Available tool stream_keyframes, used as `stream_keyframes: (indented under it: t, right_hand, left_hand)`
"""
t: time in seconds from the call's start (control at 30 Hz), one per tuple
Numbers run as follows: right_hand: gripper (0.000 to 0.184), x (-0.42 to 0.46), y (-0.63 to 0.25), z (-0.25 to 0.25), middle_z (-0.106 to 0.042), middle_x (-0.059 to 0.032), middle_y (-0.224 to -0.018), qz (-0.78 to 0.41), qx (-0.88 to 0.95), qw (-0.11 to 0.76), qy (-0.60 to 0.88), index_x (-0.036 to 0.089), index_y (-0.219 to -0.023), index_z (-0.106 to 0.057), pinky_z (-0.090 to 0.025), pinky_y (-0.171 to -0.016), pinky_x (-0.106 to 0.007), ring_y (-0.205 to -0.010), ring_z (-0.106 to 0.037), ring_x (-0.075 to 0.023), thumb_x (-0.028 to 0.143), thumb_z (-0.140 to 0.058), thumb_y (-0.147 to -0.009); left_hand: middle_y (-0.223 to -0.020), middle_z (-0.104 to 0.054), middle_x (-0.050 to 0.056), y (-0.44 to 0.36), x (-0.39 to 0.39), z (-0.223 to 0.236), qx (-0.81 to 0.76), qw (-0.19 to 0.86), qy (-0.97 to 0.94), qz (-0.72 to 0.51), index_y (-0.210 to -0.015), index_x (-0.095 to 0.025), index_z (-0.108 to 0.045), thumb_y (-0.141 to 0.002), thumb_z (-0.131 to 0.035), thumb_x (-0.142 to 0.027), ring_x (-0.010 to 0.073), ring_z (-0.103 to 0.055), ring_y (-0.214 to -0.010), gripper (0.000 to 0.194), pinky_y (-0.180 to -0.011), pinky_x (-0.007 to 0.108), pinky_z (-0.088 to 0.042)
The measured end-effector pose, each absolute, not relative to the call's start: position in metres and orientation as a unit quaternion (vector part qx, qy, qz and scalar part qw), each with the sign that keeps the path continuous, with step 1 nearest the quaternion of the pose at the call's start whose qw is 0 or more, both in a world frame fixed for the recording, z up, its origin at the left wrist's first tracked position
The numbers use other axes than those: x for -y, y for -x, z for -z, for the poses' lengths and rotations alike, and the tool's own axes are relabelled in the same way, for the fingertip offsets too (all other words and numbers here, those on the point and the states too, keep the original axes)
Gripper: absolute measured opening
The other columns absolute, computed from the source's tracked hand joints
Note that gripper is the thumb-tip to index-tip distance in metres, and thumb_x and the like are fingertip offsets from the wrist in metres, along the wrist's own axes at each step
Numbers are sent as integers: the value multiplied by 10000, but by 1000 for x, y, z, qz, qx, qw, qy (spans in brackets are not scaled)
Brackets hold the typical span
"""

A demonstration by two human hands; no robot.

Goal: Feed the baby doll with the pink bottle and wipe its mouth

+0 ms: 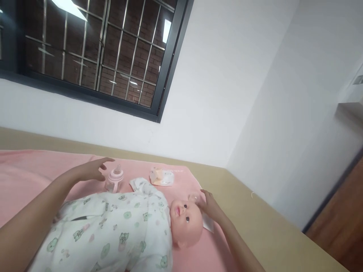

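A baby doll (185, 223) in a white printed sleepsuit (119, 230) lies on its back on a pink blanket (25, 177). My left hand (95, 169) hovers just left of a pink baby bottle (114, 180) with its fingers curved and apart, holding nothing. The bottle stands upright beside the doll's raised arm. By the top of the doll's head, my right hand (209, 207) has its thumb and fingertips closed around a small clear cap (194, 197). A white cloth (209, 225) lies under that hand.
A small packet of wipes (162, 176) lies at the blanket's far edge. The blanket covers a beige surface (269, 226) set against white walls. A barred window (93, 53) is above, and a wooden floor (340, 223) shows at the right.
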State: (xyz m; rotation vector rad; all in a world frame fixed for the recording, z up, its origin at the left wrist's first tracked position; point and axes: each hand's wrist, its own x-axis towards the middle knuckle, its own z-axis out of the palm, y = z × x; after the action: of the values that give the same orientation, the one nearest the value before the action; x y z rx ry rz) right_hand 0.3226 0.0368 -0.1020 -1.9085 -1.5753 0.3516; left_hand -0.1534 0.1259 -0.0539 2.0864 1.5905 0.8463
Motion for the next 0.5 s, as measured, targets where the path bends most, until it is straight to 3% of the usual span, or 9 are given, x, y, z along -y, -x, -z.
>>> stream_keyframes:
  t: [0.2,0.5]
  right_hand:
    - [534,-55,-313,122,-587,-137,-1203,-186,584,342,712,176,-1219,-497,-447,-904,-335,-1090,-591,-250,339,-593,-719]
    - [493,-62,-315,136,-653,-80,-992,-205,552,433,683,200,-1063,-537,-496,-737,-333,-859,-643,-233,299,-654,-594]
  left_hand:
    - [-1124,-597,142,146,-125,50,-557,299,-747,-207,-1253,-171,-459,-478,-555,-285,303,-637,-909,789,-782,377,-512]
    - [-1036,-627,100,125,-118,43,-541,344,-743,-192,-1093,-164,-407,-482,-555,-353,284,-630,-924,657,-759,325,-514]
